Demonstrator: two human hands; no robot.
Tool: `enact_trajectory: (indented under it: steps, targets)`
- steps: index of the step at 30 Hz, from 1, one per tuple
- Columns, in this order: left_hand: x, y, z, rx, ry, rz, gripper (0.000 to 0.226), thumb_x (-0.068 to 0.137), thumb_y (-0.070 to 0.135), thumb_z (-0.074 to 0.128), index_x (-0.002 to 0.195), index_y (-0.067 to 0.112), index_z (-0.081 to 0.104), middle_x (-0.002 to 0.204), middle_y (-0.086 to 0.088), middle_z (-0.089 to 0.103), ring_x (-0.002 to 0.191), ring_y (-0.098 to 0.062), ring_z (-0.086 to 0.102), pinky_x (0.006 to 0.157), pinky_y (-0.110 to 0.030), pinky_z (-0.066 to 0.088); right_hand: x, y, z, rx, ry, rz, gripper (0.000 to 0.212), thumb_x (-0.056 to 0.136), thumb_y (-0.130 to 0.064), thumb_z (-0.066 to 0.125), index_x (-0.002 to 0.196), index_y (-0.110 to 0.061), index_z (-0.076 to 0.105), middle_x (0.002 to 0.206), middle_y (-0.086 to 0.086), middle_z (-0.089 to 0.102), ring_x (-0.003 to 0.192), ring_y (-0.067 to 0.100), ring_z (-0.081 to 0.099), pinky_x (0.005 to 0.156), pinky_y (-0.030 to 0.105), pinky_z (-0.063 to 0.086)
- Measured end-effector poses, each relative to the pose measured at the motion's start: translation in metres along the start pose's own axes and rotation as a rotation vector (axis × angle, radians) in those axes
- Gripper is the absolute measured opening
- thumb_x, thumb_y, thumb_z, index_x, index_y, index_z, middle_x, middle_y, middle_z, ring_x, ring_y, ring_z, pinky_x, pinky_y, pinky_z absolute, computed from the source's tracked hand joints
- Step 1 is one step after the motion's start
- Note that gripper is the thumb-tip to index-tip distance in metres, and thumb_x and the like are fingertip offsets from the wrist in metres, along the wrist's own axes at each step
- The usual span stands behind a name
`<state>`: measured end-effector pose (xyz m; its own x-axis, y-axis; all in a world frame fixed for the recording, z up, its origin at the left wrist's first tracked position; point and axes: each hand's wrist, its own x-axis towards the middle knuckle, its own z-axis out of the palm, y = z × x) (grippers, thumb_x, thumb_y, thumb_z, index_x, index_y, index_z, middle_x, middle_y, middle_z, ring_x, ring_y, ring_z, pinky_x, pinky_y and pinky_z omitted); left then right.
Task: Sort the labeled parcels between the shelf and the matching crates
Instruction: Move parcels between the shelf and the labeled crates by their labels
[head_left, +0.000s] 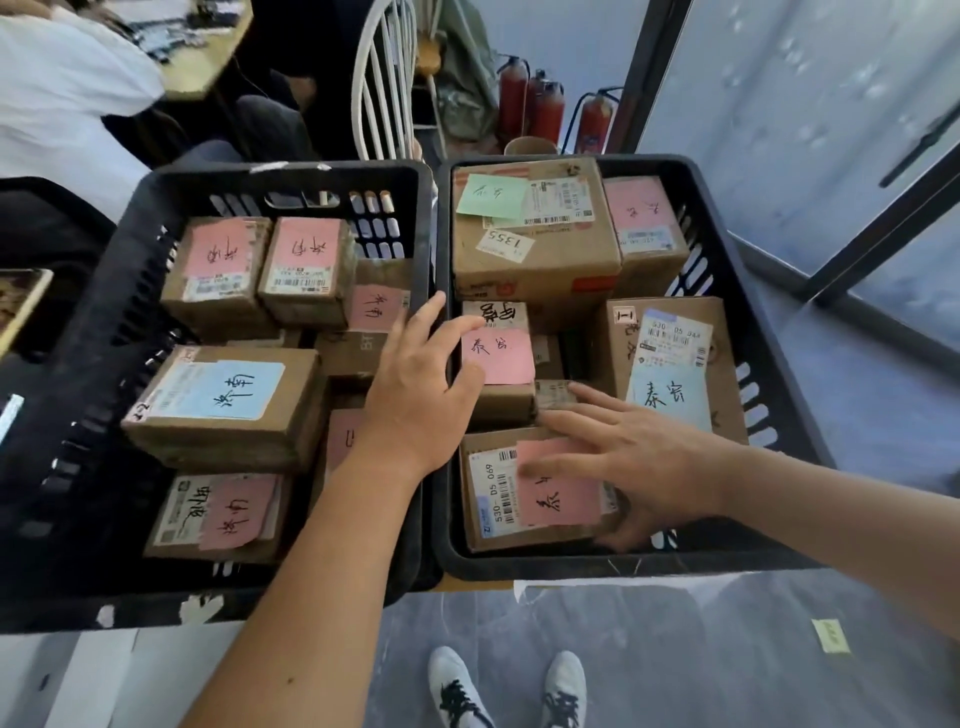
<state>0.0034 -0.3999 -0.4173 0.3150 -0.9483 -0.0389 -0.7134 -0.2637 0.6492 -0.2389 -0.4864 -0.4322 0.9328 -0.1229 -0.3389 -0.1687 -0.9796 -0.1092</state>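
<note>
Two crates of labeled parcels, both hands reaching into the right one.

Left crate (130, 249): parcels tagged pink and blue, packed close. Left hand (421, 384): fingers spread, holding nothing, thumb and fingertips touching the small pink-tagged parcel (498, 358) at the right crate's (769, 364) near-left side. Right hand (623, 457): fingers wide, flat on the front parcel (530, 493), nothing gripped. Risk: loose pink tags may peel or slide under the fingers, leaving a parcel unmarked and missorted.
</note>
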Motion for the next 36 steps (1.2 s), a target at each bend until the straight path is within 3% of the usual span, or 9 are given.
enact_trajectory:
  steps: [9,14,22,24,26,27,29,31,36]
  targets:
    - [-0.001,-0.002,0.002,-0.002,0.019,0.010,0.042,0.100,0.034,0.052,0.142,0.041,0.058,0.170,0.016,0.021,0.160,-0.017,0.009,0.124,-0.053,0.026,-0.002,-0.008,-0.012,0.085,-0.139,0.107,0.100,0.090,-0.063,0.069,0.157,-0.060,-0.006,0.171,-0.008,-0.006,0.160,0.029,-0.008,0.118,0.038,0.000]
    - [-0.002,-0.003,0.001,0.011,0.008,0.021,0.041,0.101,0.036,0.050,0.142,0.041,0.058,0.170,0.014,0.021,0.159,-0.021,0.012,0.124,-0.054,0.028,-0.005,-0.018,-0.023,0.112,-0.149,0.122,0.103,0.090,-0.057,0.072,0.159,-0.057,-0.003,0.170,-0.007,-0.003,0.157,0.026,0.002,0.126,0.046,0.024]
    - [-0.005,-0.002,0.001,-0.003,0.010,0.028,0.039,0.100,0.032,0.051,0.137,0.041,0.061,0.170,0.013,0.023,0.159,-0.021,0.013,0.124,-0.055,0.028,-0.009,-0.010,-0.021,0.135,-0.202,0.066,0.093,0.093,-0.066,0.062,0.158,-0.059,-0.005,0.170,-0.007,-0.003,0.154,0.022,0.015,0.120,0.039,0.035]
    - [-0.004,-0.002,0.000,0.006,0.019,0.020,0.039,0.100,0.031,0.053,0.137,0.041,0.061,0.169,0.015,0.023,0.159,-0.020,0.014,0.125,-0.052,0.028,-0.006,-0.005,-0.017,0.108,-0.227,0.063,0.091,0.095,-0.071,0.054,0.159,-0.058,-0.009,0.173,-0.002,-0.008,0.159,0.027,0.008,0.126,0.041,0.024]
    - [-0.002,-0.002,0.001,0.008,0.026,0.013,0.040,0.100,0.029,0.053,0.137,0.041,0.061,0.169,0.015,0.024,0.158,-0.018,0.015,0.125,-0.049,0.027,-0.004,-0.002,-0.009,0.048,-0.236,0.064,0.089,0.095,-0.077,0.046,0.160,-0.055,-0.011,0.175,0.007,-0.011,0.161,0.031,-0.006,0.124,0.041,-0.009]
    - [-0.001,-0.003,0.001,0.013,0.027,0.012,0.040,0.100,0.028,0.054,0.137,0.041,0.061,0.169,0.016,0.024,0.158,-0.017,0.016,0.125,-0.048,0.027,-0.003,-0.001,-0.005,-0.034,-0.188,0.028,0.088,0.095,-0.080,0.041,0.163,-0.051,-0.008,0.175,0.013,-0.001,0.161,0.033,-0.001,0.122,0.042,-0.014]
    - [-0.001,-0.002,0.001,0.029,0.031,0.007,0.041,0.099,0.028,0.054,0.137,0.041,0.061,0.168,0.016,0.025,0.158,-0.015,0.016,0.125,-0.047,0.028,0.000,0.002,0.005,-0.211,-0.102,0.004,0.090,0.091,-0.087,0.033,0.166,-0.043,0.011,0.164,0.020,0.038,0.152,0.038,0.035,0.131,0.049,0.002]
    - [-0.002,0.000,0.001,0.056,0.034,0.000,0.041,0.100,0.027,0.054,0.137,0.042,0.060,0.168,0.016,0.025,0.158,-0.015,0.017,0.124,-0.047,0.028,0.002,0.009,0.012,-0.280,-0.082,-0.002,0.092,0.089,-0.090,0.027,0.166,-0.038,0.022,0.151,0.018,0.056,0.141,0.035,0.053,0.125,0.051,0.014]
    - [-0.008,0.009,-0.001,0.154,0.038,-0.061,0.043,0.099,0.033,0.052,0.141,0.047,0.053,0.168,0.019,0.024,0.159,-0.014,0.010,0.124,-0.055,0.029,-0.001,0.023,-0.006,-0.166,-0.022,-0.128,0.087,0.091,-0.092,0.024,0.165,-0.046,0.014,0.163,0.011,0.044,0.153,0.037,0.036,0.126,0.061,0.014]
